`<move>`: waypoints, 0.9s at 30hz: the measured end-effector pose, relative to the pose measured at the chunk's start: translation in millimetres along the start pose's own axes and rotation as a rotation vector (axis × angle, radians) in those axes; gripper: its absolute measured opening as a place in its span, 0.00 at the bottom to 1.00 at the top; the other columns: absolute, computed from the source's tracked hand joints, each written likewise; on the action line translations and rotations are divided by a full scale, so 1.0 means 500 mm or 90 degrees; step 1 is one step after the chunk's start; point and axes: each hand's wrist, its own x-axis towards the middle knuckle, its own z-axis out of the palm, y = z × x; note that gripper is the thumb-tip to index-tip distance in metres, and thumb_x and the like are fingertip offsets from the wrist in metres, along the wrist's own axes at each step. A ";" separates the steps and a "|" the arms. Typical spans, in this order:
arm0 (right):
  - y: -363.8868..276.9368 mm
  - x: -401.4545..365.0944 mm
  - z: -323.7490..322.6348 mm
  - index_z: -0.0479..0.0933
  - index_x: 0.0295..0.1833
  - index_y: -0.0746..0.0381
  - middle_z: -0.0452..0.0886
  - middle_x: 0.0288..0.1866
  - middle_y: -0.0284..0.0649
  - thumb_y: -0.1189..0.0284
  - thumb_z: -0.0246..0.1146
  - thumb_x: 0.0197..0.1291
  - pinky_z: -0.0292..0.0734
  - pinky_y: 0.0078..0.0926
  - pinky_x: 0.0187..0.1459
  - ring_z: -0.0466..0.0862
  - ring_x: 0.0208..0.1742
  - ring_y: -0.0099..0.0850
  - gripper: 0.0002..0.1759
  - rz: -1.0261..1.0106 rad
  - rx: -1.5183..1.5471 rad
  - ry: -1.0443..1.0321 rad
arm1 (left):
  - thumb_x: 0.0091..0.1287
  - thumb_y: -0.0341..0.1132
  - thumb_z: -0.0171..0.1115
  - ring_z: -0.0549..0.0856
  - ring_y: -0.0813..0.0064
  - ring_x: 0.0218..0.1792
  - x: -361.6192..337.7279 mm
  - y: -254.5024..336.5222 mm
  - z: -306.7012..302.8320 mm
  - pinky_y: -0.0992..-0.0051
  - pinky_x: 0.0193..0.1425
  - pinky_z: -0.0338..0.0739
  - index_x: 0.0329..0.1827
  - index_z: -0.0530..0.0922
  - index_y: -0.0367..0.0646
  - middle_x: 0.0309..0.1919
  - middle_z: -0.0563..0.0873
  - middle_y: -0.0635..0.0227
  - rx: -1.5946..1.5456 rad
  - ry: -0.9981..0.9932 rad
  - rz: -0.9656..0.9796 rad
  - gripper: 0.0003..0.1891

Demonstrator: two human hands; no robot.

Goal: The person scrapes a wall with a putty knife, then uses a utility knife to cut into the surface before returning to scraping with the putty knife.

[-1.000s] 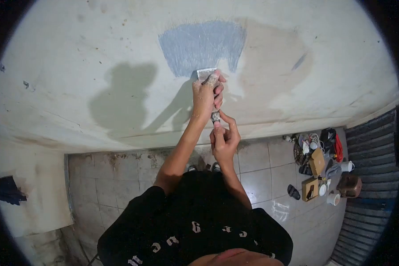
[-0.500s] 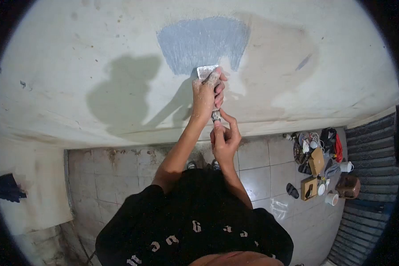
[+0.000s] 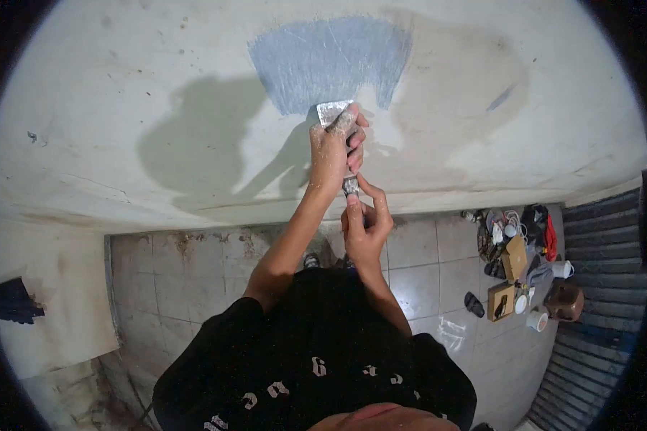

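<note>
Both my hands are on one scraper (image 3: 332,113), whose broad metal blade rests against the pale wall (image 3: 216,50). My left hand (image 3: 332,147), dusted with white powder, wraps round the upper part just behind the blade. Lower down, my right hand (image 3: 366,224) grips the end of the handle between thumb and fingers. Just above the blade is a scratched blue-grey patch (image 3: 331,61) with an uneven lower edge. My left hand and fingers hide the middle of the tool.
Tiled floor (image 3: 413,287) lies below the wall. At the right are an open cardboard box (image 3: 501,302), a black sandal (image 3: 474,304), a brown stool (image 3: 565,302), white buckets (image 3: 537,320) and a slatted shutter (image 3: 604,251). Dark cloth (image 3: 14,300) hangs at the left.
The blade and my left hand have shifted very slightly up in the view. The blue-grey patch also appears higher, as the camera view has tilted a little. Both grips are unchanged.
</note>
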 end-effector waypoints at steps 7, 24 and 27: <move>-0.003 0.000 -0.002 0.71 0.62 0.69 0.73 0.25 0.28 0.79 0.57 0.69 0.62 0.14 0.22 0.68 0.22 0.14 0.17 -0.007 -0.011 -0.004 | 0.70 0.45 0.59 0.63 0.85 0.09 0.000 -0.001 0.000 0.81 0.12 0.57 0.33 0.75 0.40 0.15 0.67 0.77 0.001 -0.009 0.007 0.16; -0.007 0.004 0.012 0.70 0.62 0.68 0.70 0.21 0.26 0.77 0.57 0.69 0.60 0.14 0.21 0.68 0.20 0.15 0.17 -0.031 -0.006 0.005 | 0.71 0.43 0.59 0.65 0.85 0.10 -0.009 0.020 0.000 0.79 0.12 0.56 0.32 0.76 0.38 0.15 0.67 0.76 0.016 0.009 -0.028 0.16; -0.041 0.013 0.016 0.70 0.62 0.68 0.71 0.21 0.27 0.77 0.57 0.69 0.60 0.14 0.21 0.68 0.20 0.14 0.18 -0.035 0.010 0.005 | 0.71 0.44 0.59 0.64 0.85 0.09 0.003 0.038 0.019 0.79 0.11 0.56 0.33 0.75 0.39 0.15 0.67 0.77 0.006 -0.033 0.004 0.16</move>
